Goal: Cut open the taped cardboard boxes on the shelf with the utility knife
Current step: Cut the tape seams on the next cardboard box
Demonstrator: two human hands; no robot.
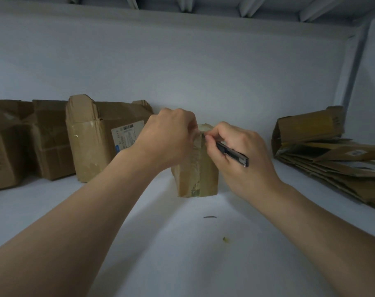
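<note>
Both hands are busy at the top of a small brown taped cardboard box [208,179] standing on the white shelf [161,243]. The left hand [171,138] curls tight over the box's top edge. The right hand [242,163] grips a black utility knife [233,154], its fingertips touching the tape. Bigger brown boxes [92,142] stand on the left, and a pile of flat cardboard [332,163] lies on the right.
</note>
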